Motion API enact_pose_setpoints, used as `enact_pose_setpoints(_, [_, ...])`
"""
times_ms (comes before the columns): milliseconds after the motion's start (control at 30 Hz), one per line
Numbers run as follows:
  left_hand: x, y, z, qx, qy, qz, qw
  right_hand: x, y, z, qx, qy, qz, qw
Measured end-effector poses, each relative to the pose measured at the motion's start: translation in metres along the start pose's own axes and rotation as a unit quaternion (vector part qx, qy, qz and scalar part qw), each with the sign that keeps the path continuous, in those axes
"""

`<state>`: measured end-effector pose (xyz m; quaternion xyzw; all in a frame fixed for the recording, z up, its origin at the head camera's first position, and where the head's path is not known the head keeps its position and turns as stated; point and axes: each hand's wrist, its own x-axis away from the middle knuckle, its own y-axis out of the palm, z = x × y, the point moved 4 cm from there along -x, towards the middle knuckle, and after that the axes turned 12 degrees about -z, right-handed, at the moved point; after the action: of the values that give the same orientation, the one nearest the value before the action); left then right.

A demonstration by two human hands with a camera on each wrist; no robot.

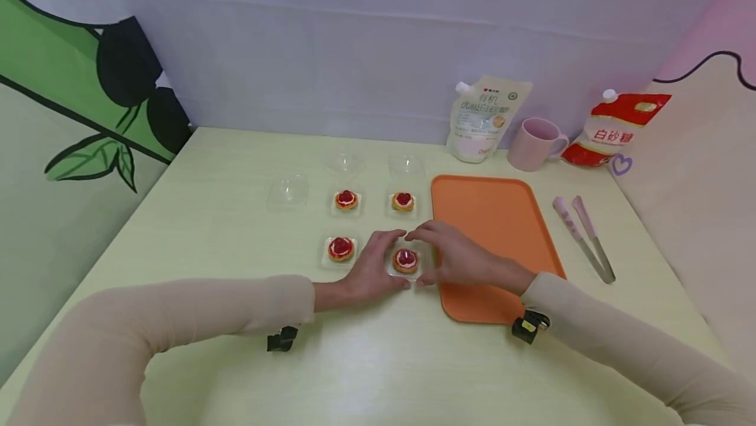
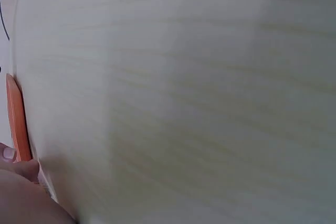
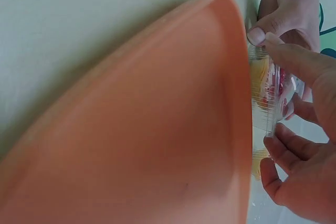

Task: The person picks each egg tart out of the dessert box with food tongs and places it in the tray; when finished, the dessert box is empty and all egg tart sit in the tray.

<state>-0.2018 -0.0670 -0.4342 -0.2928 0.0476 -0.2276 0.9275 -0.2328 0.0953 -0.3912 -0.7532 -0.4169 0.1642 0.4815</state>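
Note:
A small fruit tart (image 1: pixel 405 260) with red topping and cream sits inside a clear plastic box (image 3: pixel 273 100) near the middle of the table. From the left, my left hand (image 1: pixel 373 270) curves its thumb and fingers around the box's edge. My right hand (image 1: pixel 457 255) grips the opposite side, fingertips at the lid rim in the right wrist view. Thumbs of both hands meet at the near corner. Three more tarts stand close by on clear bases: one at left (image 1: pixel 340 249), two behind (image 1: pixel 346 200). Only a bit of the left hand (image 2: pixel 26 192) enters the left wrist view.
An orange tray (image 1: pixel 496 222) lies right beside the box, partly under my right forearm. Clear lids (image 1: pixel 289 191) rest behind the tarts. Pink-handled tongs (image 1: pixel 604 268) lie at right. Along the back stand a white pouch (image 1: pixel 484 121), a pink mug (image 1: pixel 531 145) and a red pouch (image 1: pixel 611 130).

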Motion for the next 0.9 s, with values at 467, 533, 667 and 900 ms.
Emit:
enact_pose_setpoints(467, [-0.003,0.000,0.005,-0.028,0.003,0.013,0.9995,0.003,0.003,0.003,0.019,-0.024,0.015,0.9994])
enact_pose_setpoints(533, [-0.003,0.000,0.005,-0.032,0.000,0.012,0.9994,0.004,0.005,0.002,0.031,-0.027,0.019,0.9990])
enact_pose_setpoints(667, [-0.003,0.000,0.004,-0.037,-0.001,0.010,0.9993,0.003,0.007,-0.002,0.063,-0.038,0.023,0.9971])
enact_pose_setpoints(900, [-0.004,0.002,0.002,-0.039,0.002,0.010,0.9992,0.003,0.010,-0.007,0.098,-0.051,0.038,0.9931])
